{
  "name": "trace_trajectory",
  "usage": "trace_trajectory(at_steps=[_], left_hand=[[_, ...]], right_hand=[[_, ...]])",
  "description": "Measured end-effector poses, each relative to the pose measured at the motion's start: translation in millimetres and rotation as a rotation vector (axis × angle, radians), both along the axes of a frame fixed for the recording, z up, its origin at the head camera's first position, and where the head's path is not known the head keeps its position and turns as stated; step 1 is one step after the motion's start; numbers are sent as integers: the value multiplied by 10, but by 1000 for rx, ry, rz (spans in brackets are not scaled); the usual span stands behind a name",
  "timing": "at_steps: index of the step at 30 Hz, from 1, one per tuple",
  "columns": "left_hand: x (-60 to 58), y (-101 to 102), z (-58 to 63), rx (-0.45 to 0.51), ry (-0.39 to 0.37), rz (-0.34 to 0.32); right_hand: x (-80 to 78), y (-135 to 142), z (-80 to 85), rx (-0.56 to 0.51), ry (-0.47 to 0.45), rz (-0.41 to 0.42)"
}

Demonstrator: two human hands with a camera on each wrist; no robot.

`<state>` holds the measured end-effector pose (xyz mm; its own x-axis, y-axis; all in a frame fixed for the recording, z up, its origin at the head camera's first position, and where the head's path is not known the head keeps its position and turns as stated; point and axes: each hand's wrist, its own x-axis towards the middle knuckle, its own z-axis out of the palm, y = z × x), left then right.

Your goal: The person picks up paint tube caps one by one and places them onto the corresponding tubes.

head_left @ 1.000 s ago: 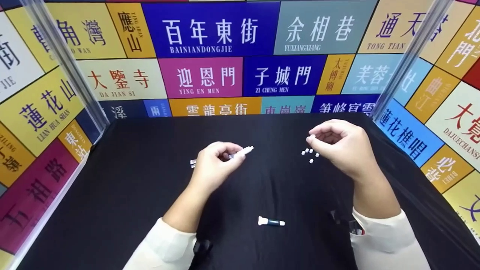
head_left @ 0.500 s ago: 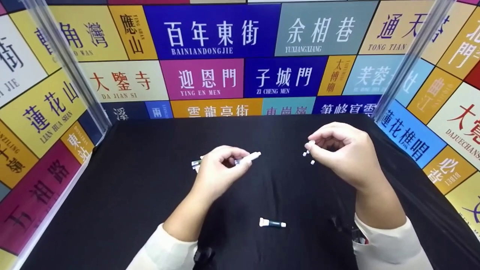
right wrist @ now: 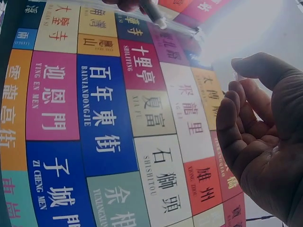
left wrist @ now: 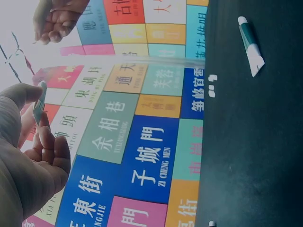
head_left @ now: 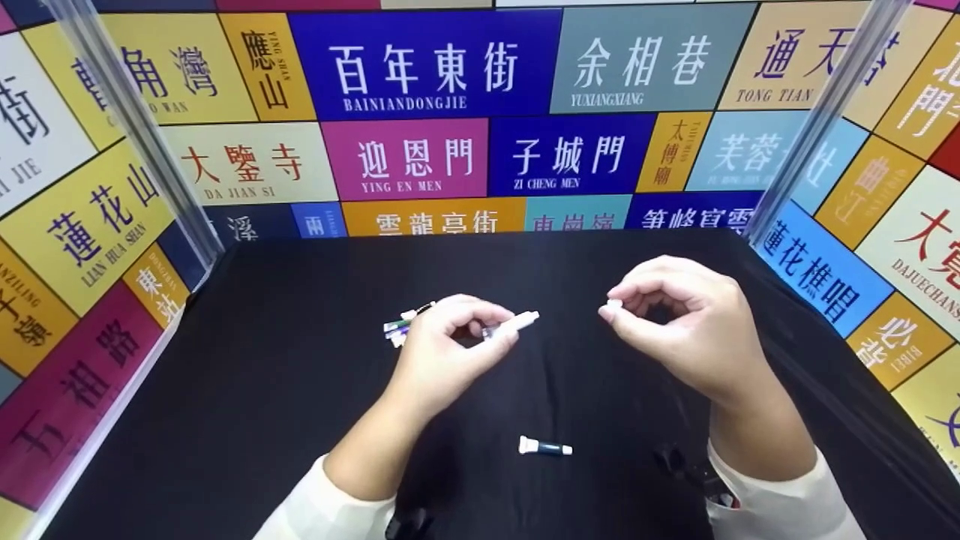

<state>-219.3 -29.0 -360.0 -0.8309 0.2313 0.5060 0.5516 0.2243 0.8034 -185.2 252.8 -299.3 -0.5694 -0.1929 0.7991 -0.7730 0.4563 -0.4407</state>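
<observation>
My left hand grips a small paint tube between thumb and fingers, its white tip end pointing up and to the right. In the right wrist view that tube shows a narrow white nozzle. My right hand pinches a tiny white cap between thumb and forefinger, a short way right of the tube. Both hands are raised over the black cloth. Several loose white caps, hidden behind my right hand in the head view, show on the cloth as small white caps in the left wrist view.
A dark green paint tube with a white cap lies on the black cloth nearer to me. Several more tubes lie partly hidden behind my left hand. Panels printed with characters wall the back and sides.
My left hand has shifted right and slightly down with the tube, uncovering more of the tubes behind it. My right hand has lowered with the cap, and now covers the loose caps.
</observation>
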Motion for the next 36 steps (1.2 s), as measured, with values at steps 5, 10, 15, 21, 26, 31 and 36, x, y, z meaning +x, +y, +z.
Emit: trace_trajectory(at_steps=[5,10,15,21,26,31,36], left_hand=[[41,10,24,12,8,-14],[58,27,28,7,29,-26],[73,42,35,-16,58,-28],[104,56,38,-20,75,-33],[133,67,41,-3,85,-53],[147,80,44,10,100,-63],[153,89,45,8,102,-62]], right_hand=[[9,-50,-9,-11,13,64],[17,-96,-24,-21,10,118],[21,-130,-37,-23,5,148],[9,-174,-56,-24,7,200],[-6,-196,-70,21,22,198],[-9,-208,-79,57,34,179],[-15,-209,-96,98,21,161]])
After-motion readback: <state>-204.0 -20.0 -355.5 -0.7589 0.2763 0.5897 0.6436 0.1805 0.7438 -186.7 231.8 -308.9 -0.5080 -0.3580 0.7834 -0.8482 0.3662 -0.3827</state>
